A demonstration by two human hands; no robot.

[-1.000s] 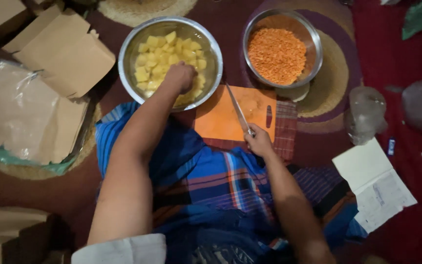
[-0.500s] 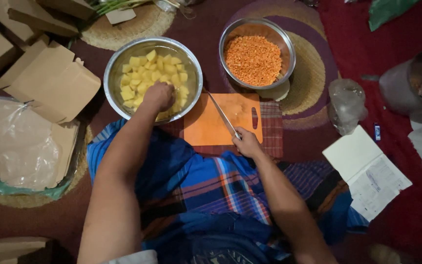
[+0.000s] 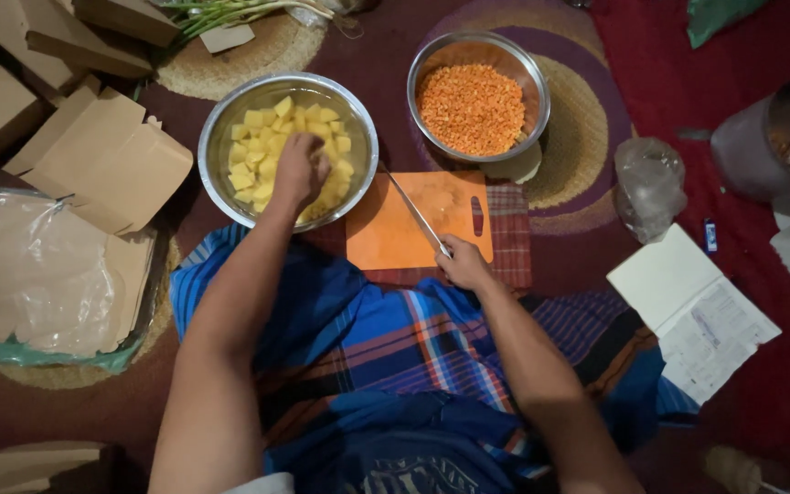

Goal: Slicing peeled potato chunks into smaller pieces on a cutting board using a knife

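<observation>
My left hand (image 3: 299,169) reaches into a steel bowl (image 3: 221,123) full of yellow cubed pieces (image 3: 258,137), its fingers curled down among them; whether it grips any is hidden. My right hand (image 3: 464,265) is closed on the handle of a knife (image 3: 411,209), whose blade lies across an orange cutting board (image 3: 386,238). The board rests on a checked cloth in front of my blue plaid lap.
A second steel bowl (image 3: 525,73) of orange lentils (image 3: 473,105) sits on a woven mat. Brown cardboard boxes (image 3: 107,160) and a plastic bag (image 3: 29,274) lie left. An open booklet (image 3: 688,311), a clear bag (image 3: 649,183) and a grey pot (image 3: 774,137) are right. Green stalks (image 3: 230,14) lie at top.
The view has shifted so everything sits lower and more to the right in frame. My left hand stays in the bowl of cubes; my right hand still holds the knife over the board.
</observation>
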